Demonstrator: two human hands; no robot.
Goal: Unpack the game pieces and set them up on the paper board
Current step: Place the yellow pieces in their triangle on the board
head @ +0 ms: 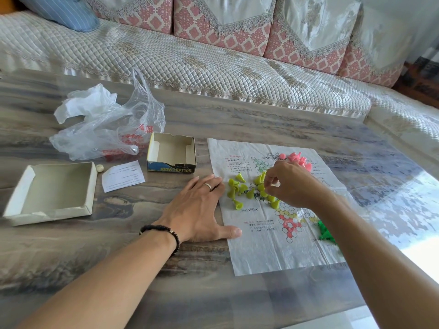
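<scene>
On the paper board (pixel 266 248), near its middle, the yellow-green pieces (pixel 240 189) lie tumbled; pink pieces (pixel 297 157) sit toward its far edge, green pieces (pixel 324 231) at its right. The right hand (pixel 287 184) has a narrow grip, fingertips pinched among the yellow-green cones, though whether it holds one I cannot tell. The left hand (pixel 197 210) lies flat, pinning the board's left edge. Thin, creased paper on a glossy counter (pixel 166 281) probably slides or lifts, toppling light, hollow plastic cones.
</scene>
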